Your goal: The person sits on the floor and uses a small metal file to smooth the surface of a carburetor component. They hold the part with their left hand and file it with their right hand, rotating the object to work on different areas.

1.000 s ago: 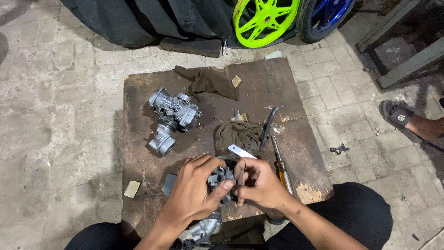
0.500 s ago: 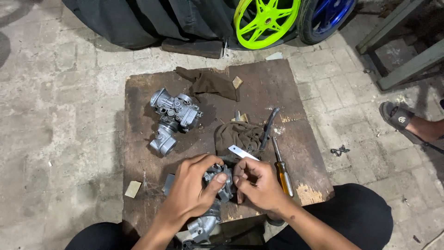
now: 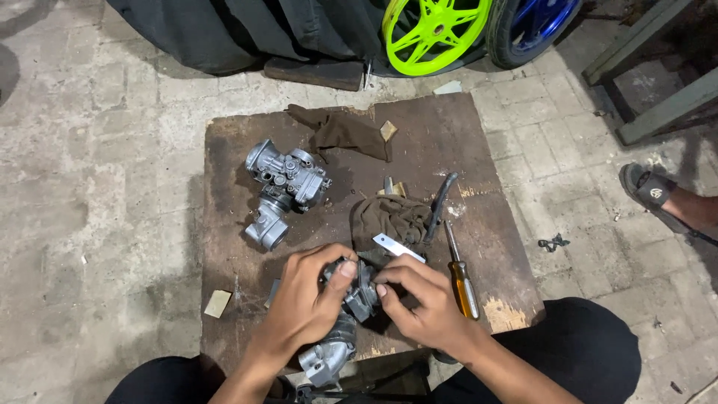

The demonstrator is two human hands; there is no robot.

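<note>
held carburetor (image 3: pixel 357 293): dull grey cast metal | far-left carburetor (image 3: pixel 283 187): same matt metal | board (image 3: pixel 456 142): worn, stained wood | rags (image 3: pixel 345 131): brown matt cloth | screwdriver (image 3: pixel 464 280): glossy amber plastic handle, metal shaft | floor (image 3: pixel 97 187): rough concrete pavers

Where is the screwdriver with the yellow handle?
In the head view, the screwdriver lies on the wooden board, just right of the person's right hand and beside the dark rag.
</note>
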